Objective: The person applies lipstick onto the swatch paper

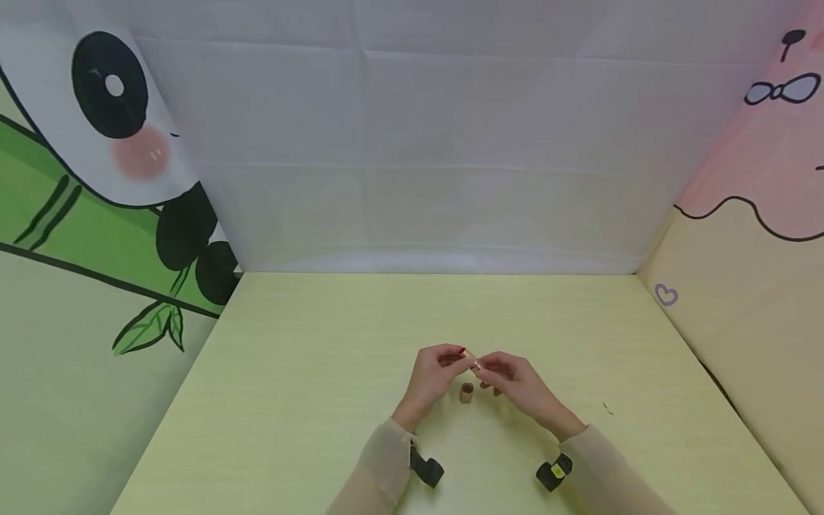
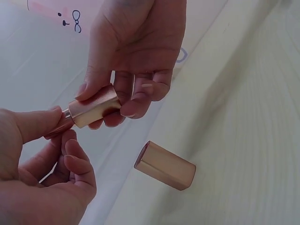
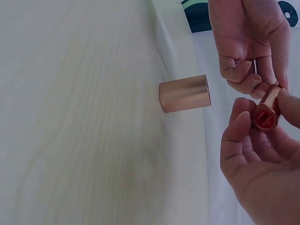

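Observation:
A rose-gold lipstick (image 1: 472, 360) is held between both hands above the table. My left hand (image 1: 430, 375) pinches its narrower end between thumb and fingers. On the wider base (image 2: 96, 107), my right hand (image 1: 524, 388) grips with thumb and fingertips. The right wrist view shows a red round label (image 3: 266, 119) on the base's end. Just below the hands, the matching lipstick cap (image 1: 466, 393) stands on the table with its dark opening upward, apart from both hands. Fingers partly cover the lipstick's narrow end.
The pale yellow wood-grain table (image 1: 309, 372) reaches back to a white cloth wall (image 1: 412, 157). Cartoon-printed panels flank it on the left and right. A small thin mark or scrap (image 1: 608, 408) lies right of the right hand. Black wrist cameras (image 1: 428, 472) sit at both sleeves.

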`<state>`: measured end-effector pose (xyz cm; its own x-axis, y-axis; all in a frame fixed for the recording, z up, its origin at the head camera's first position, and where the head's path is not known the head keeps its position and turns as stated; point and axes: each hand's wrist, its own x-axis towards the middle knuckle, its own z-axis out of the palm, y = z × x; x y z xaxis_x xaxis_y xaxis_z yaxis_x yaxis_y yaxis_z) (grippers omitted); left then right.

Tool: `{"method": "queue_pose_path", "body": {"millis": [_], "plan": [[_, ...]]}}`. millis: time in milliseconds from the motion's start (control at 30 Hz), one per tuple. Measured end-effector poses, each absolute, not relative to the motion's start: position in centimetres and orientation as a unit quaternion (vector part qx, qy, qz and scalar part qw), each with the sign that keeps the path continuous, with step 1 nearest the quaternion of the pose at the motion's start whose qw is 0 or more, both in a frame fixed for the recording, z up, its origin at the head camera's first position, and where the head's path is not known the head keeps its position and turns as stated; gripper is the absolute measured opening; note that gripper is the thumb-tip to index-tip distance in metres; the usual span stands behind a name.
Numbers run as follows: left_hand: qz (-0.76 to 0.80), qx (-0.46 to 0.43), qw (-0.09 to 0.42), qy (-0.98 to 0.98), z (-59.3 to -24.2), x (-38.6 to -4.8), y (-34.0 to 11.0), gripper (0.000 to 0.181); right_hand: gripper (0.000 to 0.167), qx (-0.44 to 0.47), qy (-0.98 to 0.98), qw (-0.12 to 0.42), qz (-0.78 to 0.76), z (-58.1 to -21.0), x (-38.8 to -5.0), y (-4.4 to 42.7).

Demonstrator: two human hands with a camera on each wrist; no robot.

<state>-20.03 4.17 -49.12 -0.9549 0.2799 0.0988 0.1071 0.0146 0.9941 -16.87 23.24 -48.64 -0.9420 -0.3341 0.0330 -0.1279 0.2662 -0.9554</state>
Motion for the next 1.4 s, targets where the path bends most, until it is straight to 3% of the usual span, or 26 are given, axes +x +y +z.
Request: {"method": "queue_pose_path", "body": {"millis": [433,833,1167,1400], "plan": [[0.7,0.133,0.08,0.697,-48.2,-19.7,3.9,0.021,0.033,-0.172,0.785,0.128,-0.581,-48.2,-16.8,23.2],[0.706,0.123,0.069,0.694,-49.2,-20.4,3.9,0.023,0.026,-0.097,0.812,-0.01,-0.576,-46.0,-15.1,21.6],[0.69,0.145,0.063,0.707,-46.1,-18.9,3.3,0.018,0.016,-0.102,0.822,-0.016,-0.56,-45.5,-14.9,21.3],[0.692,0.157,0.063,0.702,-45.9,-19.0,3.4,0.015,0.016,-0.129,0.815,0.002,-0.565,-45.9,-15.3,22.0]]}}
